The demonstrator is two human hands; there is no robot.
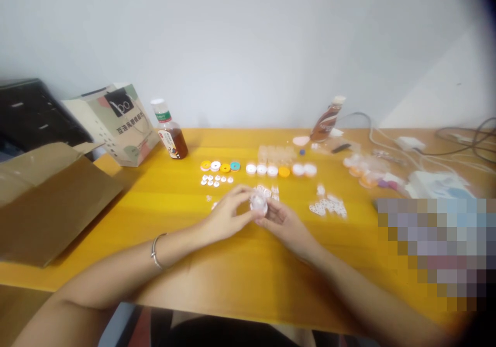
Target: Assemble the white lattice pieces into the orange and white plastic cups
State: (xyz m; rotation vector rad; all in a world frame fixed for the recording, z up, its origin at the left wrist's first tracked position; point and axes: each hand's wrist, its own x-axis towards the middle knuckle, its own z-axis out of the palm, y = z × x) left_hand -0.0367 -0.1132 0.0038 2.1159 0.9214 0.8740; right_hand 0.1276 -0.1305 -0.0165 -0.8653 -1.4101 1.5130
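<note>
A small round piece of clear and whitish plastic (259,204) is held above the table, its exact kind too blurred to make out. My left hand (231,211) is closed on its left side, thumb and fingers pinching it. From the right, the fingers of my right hand (285,228) are also closed on it. Just beyond the hands lie small white flat pieces (265,191), partly hidden by the fingers. Farther back is a row of white round discs (261,169) with an orange disc (284,171) among them.
Left are a cardboard box (58,202), a paper bag (120,124) and a drink bottle (170,135). Yellow, white and teal spools (220,166) sit above small white buttons (217,180). Right are white pieces (329,206), a tilted bottle (327,119), plastic bags (375,168) and cables (426,150).
</note>
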